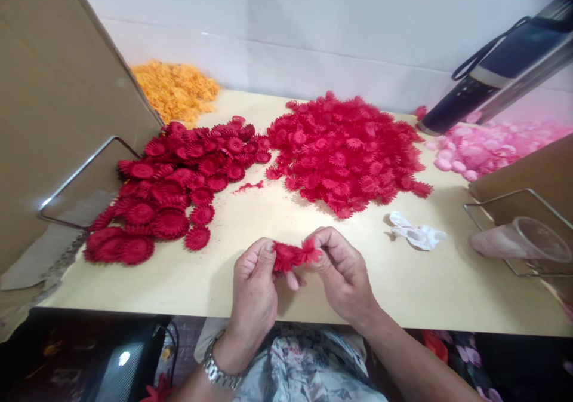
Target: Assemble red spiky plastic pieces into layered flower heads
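Note:
Between my two hands, just above the front of the table, is a small bunch of red fabric flower petals [286,257]. My left hand [256,282] grips its left end between thumb and fingers. Pinched in my right hand [347,273] is a lighter red petal piece [310,251] at the right end. Some fingertips show beneath the bunch; the rest are hidden behind it. Beyond my hands lies a large heap of loose red petal pieces [344,151]. Left of it are dark red stacked fringed discs [170,193], some in piles.
Orange shreds [176,88] lie at the back left, pink petals [492,145] at the right. A crumpled white tissue [418,232] is right of my hands. A plastic cup [521,239] sits in a wire holder on the right panel. A dark bottle [474,85] leans at the back right.

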A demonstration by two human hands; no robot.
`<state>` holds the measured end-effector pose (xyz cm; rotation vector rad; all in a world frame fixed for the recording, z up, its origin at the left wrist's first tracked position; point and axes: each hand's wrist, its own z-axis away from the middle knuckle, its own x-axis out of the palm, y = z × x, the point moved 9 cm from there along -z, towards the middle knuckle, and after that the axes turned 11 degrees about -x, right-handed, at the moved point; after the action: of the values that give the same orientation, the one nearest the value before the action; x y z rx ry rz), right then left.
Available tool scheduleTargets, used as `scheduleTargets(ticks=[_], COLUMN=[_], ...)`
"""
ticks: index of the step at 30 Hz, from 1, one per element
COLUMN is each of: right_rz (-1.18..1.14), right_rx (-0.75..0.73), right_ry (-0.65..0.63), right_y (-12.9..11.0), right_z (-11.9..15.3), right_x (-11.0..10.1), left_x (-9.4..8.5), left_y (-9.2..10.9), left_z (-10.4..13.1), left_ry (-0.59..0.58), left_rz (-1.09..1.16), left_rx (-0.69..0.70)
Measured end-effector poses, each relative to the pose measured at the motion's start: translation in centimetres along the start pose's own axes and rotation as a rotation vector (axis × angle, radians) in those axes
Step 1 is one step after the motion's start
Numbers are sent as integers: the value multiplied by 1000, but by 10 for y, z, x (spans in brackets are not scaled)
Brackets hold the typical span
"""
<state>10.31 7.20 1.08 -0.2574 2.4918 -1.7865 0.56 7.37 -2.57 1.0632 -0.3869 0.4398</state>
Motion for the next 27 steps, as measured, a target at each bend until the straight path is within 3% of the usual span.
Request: scheduleTargets(ticks=[3, 6, 9, 11, 14, 18, 20, 22, 27], right_rz=[23, 183, 681, 1078, 1306, 981, 913, 895, 754], right_rx=[-102, -264, -330, -433, -508, -565, -534, -493, -417], right_ry=[165, 320, 274, 260, 132, -220, -301, -304, -292], right_y=[-14, -36, -52, -68, -77, -65, -52, -39, -30], right_z=[-6, -27, -65, -85, -90, -54, -39, -33, -34], right_x=[-21, -62, -94, -102, -82, -12, 12, 19, 13], left_x=[-10, -24, -11, -6, -11, -11, -8, -7, -13], left_y=[10, 21, 20, 15, 11, 7, 6, 5, 6], left_z=[-3, -4, -5, -6, -7, -9, -8, -6, 0], left_ry=[61, 150, 35, 11, 68, 55, 15, -6, 51], left_rz=[41, 92, -5, -6, 45, 45, -3, -84, -202], left_rx=[11, 69, 37, -13, -37, 3, 48, 92, 152])
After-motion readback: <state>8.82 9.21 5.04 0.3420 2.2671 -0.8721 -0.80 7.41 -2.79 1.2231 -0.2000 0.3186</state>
